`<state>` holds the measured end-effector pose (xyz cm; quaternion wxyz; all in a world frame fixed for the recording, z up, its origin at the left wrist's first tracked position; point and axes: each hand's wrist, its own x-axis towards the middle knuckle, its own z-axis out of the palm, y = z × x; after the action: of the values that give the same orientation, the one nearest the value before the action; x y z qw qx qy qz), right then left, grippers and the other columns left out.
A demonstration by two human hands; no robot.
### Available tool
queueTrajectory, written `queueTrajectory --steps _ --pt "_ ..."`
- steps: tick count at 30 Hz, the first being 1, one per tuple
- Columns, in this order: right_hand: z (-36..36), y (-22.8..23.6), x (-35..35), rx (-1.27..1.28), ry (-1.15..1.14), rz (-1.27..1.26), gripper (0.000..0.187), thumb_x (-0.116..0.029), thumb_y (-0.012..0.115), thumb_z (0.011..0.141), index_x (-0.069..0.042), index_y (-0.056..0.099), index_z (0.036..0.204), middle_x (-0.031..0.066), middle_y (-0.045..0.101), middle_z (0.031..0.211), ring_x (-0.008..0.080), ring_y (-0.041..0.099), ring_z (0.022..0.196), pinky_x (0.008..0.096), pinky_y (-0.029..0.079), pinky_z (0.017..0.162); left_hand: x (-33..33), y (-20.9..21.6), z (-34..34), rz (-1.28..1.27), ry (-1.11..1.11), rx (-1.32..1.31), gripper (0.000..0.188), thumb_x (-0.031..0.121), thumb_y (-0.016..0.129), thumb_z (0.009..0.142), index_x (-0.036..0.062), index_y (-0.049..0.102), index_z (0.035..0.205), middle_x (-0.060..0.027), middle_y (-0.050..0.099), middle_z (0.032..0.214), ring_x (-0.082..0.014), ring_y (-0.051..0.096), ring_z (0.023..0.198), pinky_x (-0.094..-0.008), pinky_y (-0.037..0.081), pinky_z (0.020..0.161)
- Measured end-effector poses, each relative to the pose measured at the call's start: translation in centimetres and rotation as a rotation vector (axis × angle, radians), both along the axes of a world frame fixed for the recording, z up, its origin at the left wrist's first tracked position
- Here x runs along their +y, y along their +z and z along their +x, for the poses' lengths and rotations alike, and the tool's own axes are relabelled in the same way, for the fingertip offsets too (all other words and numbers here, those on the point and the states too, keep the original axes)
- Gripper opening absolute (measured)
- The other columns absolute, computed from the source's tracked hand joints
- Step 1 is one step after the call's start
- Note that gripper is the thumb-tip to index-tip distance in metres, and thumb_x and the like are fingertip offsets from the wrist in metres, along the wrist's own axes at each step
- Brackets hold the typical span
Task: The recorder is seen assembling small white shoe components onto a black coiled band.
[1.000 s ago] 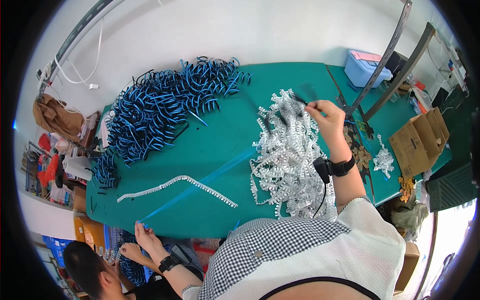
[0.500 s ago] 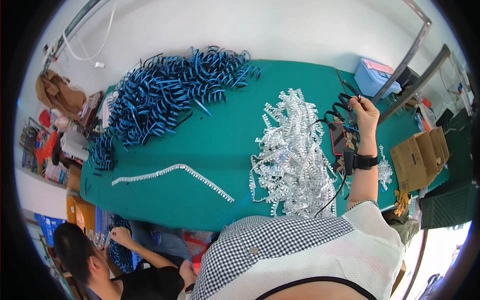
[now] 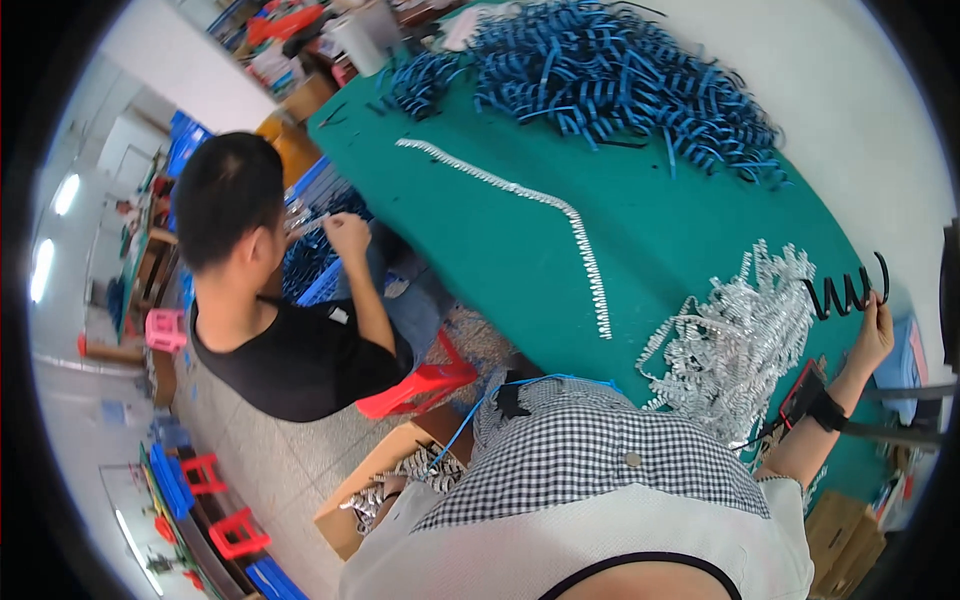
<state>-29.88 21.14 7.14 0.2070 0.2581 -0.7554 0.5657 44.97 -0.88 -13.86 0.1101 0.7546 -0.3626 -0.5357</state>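
Note:
My right hand (image 3: 876,333) is at the far right of the head view, fingers pinched on one end of a black spiral strip (image 3: 850,296). Its loose coils stretch out to the left, over the edge of a heap of silver-white coiled strips (image 3: 745,325). A dark band is on my right wrist. At the lower left, a small part of my left hand (image 3: 384,510) shows beside a cardboard box (image 3: 335,518) of silvery coiled pieces (image 3: 440,465); its fingers are hidden. One long white toothed strip (image 3: 560,205) lies bent across the green table (image 3: 480,230).
Blue-black spiral strips (image 3: 620,75) form a large pile at the table's far side. Another person (image 3: 290,340), seated on a red stool (image 3: 425,385) at the left, handles a light strip beside a blue basket (image 3: 320,285). Metal posts (image 3: 900,435) stand near my right arm.
The view has swung left, bringing the seated person, floor and cardboard box further in. My right hand still grips the black strip, now stretched out leftward. Part of my left hand has appeared.

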Motion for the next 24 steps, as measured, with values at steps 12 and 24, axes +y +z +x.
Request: queueTrajectory --steps 12,24 --pt "2.9 -0.3 -4.8 0.014 0.169 0.031 0.013 -0.002 0.061 0.082 0.002 0.063 0.094 0.0001 0.061 0.084 0.0048 0.052 0.073 0.0161 0.041 0.065 -4.0 -9.6 -4.0 -0.124 -0.354 0.01 0.03 0.022 0.065 0.069 0.0031 0.065 0.092 -0.0097 0.066 0.08 -0.0217 0.063 0.074 -0.0332 0.048 0.065" --pt "9.5 2.2 -5.0 0.202 0.046 0.251 0.012 -0.001 0.062 0.081 0.004 0.06 0.091 -0.0031 0.052 0.078 0.0028 0.043 0.068 0.0142 0.034 0.059 -13.8 -0.5 -19.3 -0.443 -0.783 0.163 0.021 0.02 0.059 0.076 0.0055 0.066 0.089 -0.0133 0.065 0.081 -0.0237 0.063 0.076 -0.0334 0.049 0.068"
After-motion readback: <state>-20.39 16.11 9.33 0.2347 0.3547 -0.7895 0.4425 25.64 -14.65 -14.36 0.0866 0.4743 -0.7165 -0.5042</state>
